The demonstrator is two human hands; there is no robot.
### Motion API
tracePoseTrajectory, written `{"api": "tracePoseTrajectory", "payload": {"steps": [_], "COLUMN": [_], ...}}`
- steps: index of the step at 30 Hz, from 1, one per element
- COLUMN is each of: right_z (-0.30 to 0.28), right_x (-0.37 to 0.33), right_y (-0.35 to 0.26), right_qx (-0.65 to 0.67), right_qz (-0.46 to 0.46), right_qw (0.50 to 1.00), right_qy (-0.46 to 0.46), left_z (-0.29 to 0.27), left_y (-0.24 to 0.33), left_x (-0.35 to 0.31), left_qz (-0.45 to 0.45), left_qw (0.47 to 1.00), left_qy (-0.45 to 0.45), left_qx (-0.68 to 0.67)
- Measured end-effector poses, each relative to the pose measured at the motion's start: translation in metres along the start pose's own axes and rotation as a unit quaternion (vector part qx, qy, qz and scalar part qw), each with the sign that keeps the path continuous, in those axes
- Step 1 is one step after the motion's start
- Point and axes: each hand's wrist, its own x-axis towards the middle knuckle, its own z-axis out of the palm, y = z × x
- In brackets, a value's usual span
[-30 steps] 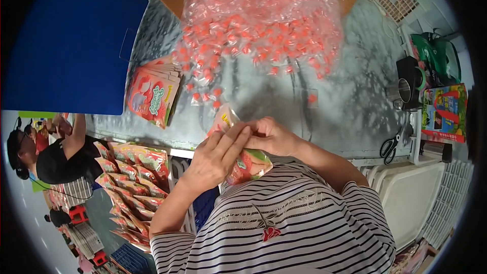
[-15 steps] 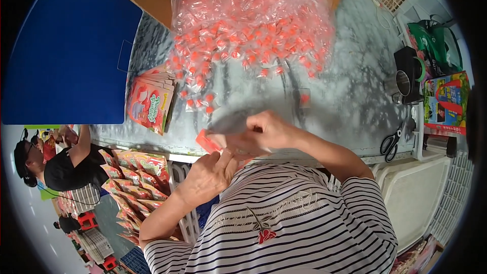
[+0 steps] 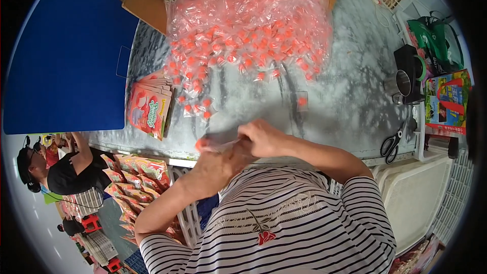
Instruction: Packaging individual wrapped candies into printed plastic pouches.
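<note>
A blurred packet of red and translucent film (image 3: 202, 144) is at the table's near edge, in front of the person's chest. The bare left hand (image 3: 214, 170) is curled closed about it; the bare right hand (image 3: 265, 140) has its fingers bent in beside the left, and whether they grip anything cannot be told. Beyond, an open brown cardboard box (image 3: 147, 4) with a clear plastic liner spills small clear sachets with red-orange contents (image 3: 243, 45) onto the grey marbled table (image 3: 355, 71). Flat pink-and-red printed pouches (image 3: 147, 109) lie stacked left. Black-handled scissors (image 3: 390, 147) lie right; a co-worker in black (image 3: 63, 177) is far left.
</note>
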Motion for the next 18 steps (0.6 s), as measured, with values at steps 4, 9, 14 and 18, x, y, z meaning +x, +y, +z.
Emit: {"api": "tracePoseTrajectory", "payload": {"steps": [4, 9, 14, 18], "right_z": [-0.011, -0.049, -0.122, -0.088], "right_x": [0.016, 0.033, 0.063, 0.054], "right_y": [0.028, 0.035, 0.079, 0.096], "right_qx": [0.068, -0.028, -0.410, -0.480], "right_qz": [0.075, 0.021, 0.020, 0.092], "right_qw": [0.993, 0.999, 0.900, 0.861], "right_qy": [-0.062, 0.001, 0.149, 0.142], "left_z": [0.004, -0.010, -0.002, 0.005], "left_y": [0.005, -0.006, -0.002, -0.002], "left_x": [-0.005, -0.015, -0.032, -0.036], "left_qz": [0.045, -0.092, -0.244, -0.245], "left_qw": [0.994, 0.986, 0.960, 0.954], "left_qy": [-0.055, 0.122, 0.135, 0.171], "left_qx": [-0.082, -0.058, -0.038, -0.033]}}
